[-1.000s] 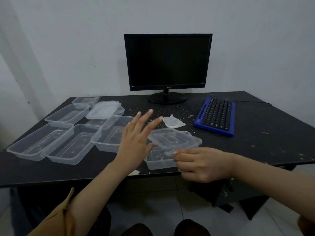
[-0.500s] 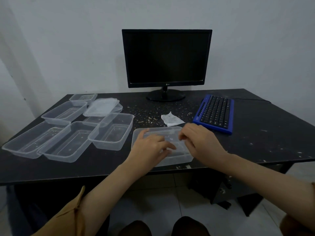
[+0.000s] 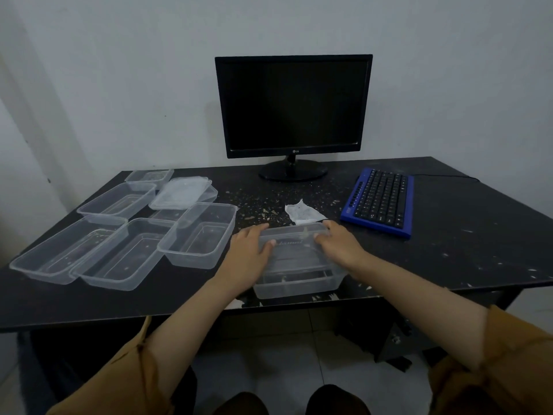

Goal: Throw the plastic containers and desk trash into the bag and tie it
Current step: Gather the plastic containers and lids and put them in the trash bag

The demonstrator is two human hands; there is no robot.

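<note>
A clear plastic container with its lid on top sits at the desk's front edge. My left hand lies on the lid's left side, fingers spread flat, thumb on the lid. My right hand rests on the lid's right side, fingers reaching to the far rim. Several open clear containers lie on the left half of the desk, with a stack of lids behind them. A crumpled white wrapper lies just beyond the lidded container. No bag is in view.
A black monitor stands at the back of the black desk. A blue keyboard lies to the right. Small crumbs litter the desk around the wrapper. The floor and my feet show below the front edge.
The lid, held tilted above the container a second ago, now lies flat on it. Both hands have moved apart onto the lid's two sides.
</note>
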